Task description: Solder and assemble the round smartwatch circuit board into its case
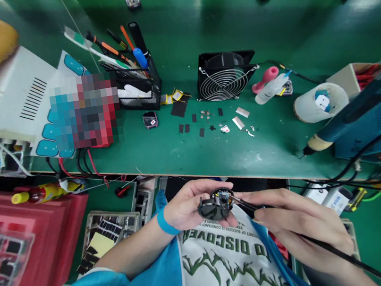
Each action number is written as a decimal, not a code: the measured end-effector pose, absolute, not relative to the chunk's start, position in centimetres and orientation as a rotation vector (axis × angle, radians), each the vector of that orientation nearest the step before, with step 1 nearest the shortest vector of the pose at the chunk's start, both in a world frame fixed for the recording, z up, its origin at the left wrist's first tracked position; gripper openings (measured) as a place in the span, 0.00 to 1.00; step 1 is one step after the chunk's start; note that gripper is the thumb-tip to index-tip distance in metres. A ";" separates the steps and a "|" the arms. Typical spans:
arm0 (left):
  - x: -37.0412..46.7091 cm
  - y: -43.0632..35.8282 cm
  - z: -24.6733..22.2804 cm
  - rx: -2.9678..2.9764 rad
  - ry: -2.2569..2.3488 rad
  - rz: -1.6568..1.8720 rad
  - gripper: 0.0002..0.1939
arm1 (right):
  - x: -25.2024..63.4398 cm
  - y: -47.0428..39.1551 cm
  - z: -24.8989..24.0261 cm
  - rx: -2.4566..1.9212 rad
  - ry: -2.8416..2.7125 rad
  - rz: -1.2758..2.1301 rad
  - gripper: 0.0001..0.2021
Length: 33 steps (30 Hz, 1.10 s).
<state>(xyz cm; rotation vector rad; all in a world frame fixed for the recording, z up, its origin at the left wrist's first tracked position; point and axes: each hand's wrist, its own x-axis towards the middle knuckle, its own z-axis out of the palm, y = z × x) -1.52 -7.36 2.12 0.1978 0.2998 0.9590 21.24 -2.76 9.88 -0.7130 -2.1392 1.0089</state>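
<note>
My left hand (182, 208) holds an opened round black watch (213, 210) in front of my chest, just off the bench edge. Its two halves are apart, and small yellow and blue electronic parts show inside. Long, dark, slim tweezers (338, 250) are pinched in the fingers of my right hand (302, 219). Their tips reach into the opened case; whether they grip a part there is too small to tell. A blue band (166, 220) circles my left wrist.
On the green bench (163, 152) lie small black pads, metal pieces and a small square watch case (150, 120). A fan (225, 78) stands behind them, a black mesh tool holder (140, 91) to its left. At right are a white tub (320, 102) and a blue electric screwdriver (350, 107).
</note>
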 end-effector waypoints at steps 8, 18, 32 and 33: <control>-1.4 -7.3 2.4 0.177 0.324 0.947 0.22 | 21.5 -2.9 9.6 -0.737 -2.156 1.026 0.17; -1.6 -7.1 2.5 0.162 0.345 0.939 0.23 | 21.5 -3.1 9.8 -0.728 -2.119 1.130 0.19; -2.4 -7.4 1.6 0.040 0.496 1.097 0.18 | 23.5 4.1 2.3 -1.649 -2.232 0.377 0.29; -2.4 -7.4 1.7 0.031 0.527 1.110 0.17 | 23.4 3.9 2.7 -1.649 -2.271 0.188 0.28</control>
